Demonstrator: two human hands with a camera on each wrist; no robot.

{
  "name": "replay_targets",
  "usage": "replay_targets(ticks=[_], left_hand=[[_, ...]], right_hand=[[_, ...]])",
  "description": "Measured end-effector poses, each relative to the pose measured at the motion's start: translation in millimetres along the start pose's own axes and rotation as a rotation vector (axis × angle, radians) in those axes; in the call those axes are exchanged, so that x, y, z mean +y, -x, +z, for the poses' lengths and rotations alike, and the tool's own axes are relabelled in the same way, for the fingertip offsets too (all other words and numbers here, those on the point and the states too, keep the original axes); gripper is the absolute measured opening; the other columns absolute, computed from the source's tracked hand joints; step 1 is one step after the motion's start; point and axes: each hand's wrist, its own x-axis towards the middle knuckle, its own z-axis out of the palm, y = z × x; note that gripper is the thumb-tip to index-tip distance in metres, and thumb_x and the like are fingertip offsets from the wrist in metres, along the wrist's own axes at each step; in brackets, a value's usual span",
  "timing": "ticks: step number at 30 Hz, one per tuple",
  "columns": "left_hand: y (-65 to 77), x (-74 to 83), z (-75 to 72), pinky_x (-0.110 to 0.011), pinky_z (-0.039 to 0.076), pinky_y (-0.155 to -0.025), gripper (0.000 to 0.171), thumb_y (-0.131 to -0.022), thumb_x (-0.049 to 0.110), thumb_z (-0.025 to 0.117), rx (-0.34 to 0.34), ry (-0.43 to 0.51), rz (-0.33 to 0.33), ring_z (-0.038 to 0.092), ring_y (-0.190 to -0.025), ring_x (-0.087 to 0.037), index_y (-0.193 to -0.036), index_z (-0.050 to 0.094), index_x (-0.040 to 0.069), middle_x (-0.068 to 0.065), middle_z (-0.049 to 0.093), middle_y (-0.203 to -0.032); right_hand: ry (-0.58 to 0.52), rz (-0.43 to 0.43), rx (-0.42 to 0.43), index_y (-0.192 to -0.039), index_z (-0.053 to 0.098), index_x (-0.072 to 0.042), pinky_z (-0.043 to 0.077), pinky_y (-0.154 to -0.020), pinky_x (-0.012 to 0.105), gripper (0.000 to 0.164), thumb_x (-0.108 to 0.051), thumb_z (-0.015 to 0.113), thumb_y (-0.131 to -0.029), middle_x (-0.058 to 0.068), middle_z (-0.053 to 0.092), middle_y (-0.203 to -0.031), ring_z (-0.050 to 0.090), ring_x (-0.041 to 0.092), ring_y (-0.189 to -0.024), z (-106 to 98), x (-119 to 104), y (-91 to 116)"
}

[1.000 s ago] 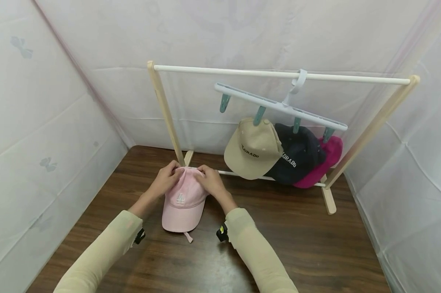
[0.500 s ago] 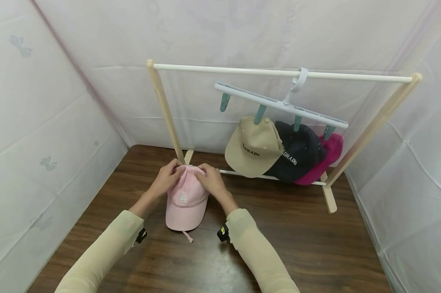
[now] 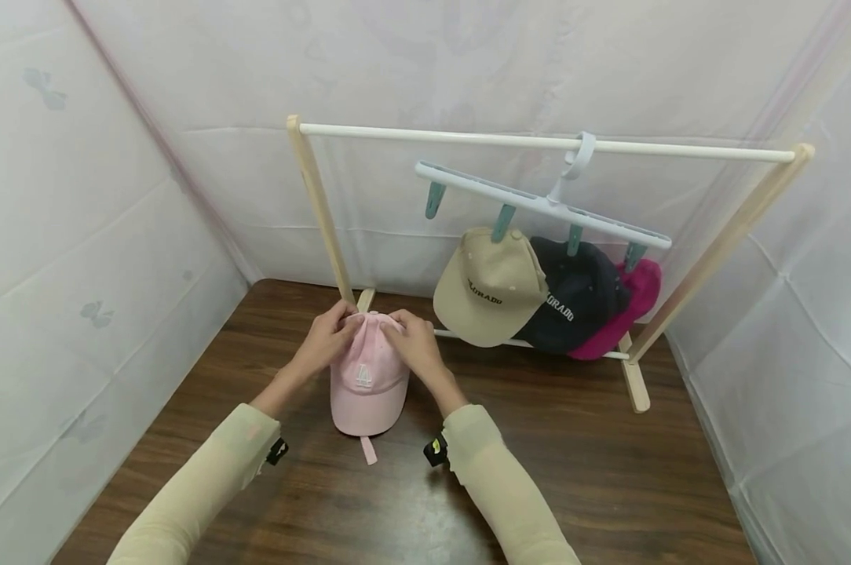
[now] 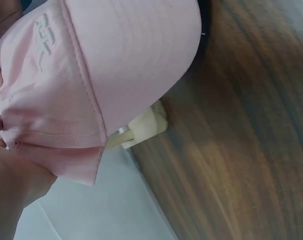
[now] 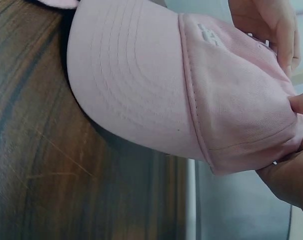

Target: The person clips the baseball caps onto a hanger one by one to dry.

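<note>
A pink baseball cap [image 3: 370,369] with a white LA emblem stands with its brim toward me, over the left part of the table. My left hand [image 3: 324,339] pinches the crown at its upper left. On the upper right of the crown, my right hand [image 3: 416,345] pinches the cloth between thumb and fingers. A pink strap [image 3: 368,450] pokes out below the brim. In the right wrist view the crown [image 5: 241,100] is gathered into folds at the fingers, and the brim [image 5: 126,80] is close over the wood.
A rack with a white top rail [image 3: 440,137] carries a clip hanger [image 3: 538,205]. Clipped there are a beige cap [image 3: 485,290], a black cap [image 3: 574,298] and a magenta cap [image 3: 640,302]. The leftmost clip [image 3: 435,201] holds nothing. White cloth walls [image 3: 100,275] surround the wooden table [image 3: 574,463].
Both hands keep their pinch on the pink cap. The cap has turned more squarely toward me and shifted slightly right and up. The strap now hangs straighter below the brim.
</note>
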Motion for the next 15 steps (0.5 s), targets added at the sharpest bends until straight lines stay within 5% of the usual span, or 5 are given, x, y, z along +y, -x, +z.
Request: replay_targets(ticks=[15], left_hand=[[-12.5,35.5,-10.6,-0.028,0.042,-0.057,0.017,-0.097,0.033,0.054,0.008,-0.004,0.065,0.049,-0.069,-0.016,-0.099,0.056,0.016,-0.003,0.055,-0.078]], right_hand=[[-0.027,0.002,0.031,-0.099,0.073,-0.010,0.053,-0.072,0.026,0.024,-0.030,0.066,-0.089,0.002,0.072,-0.096,0.066,0.013,-0.086,-29,-17,-4]])
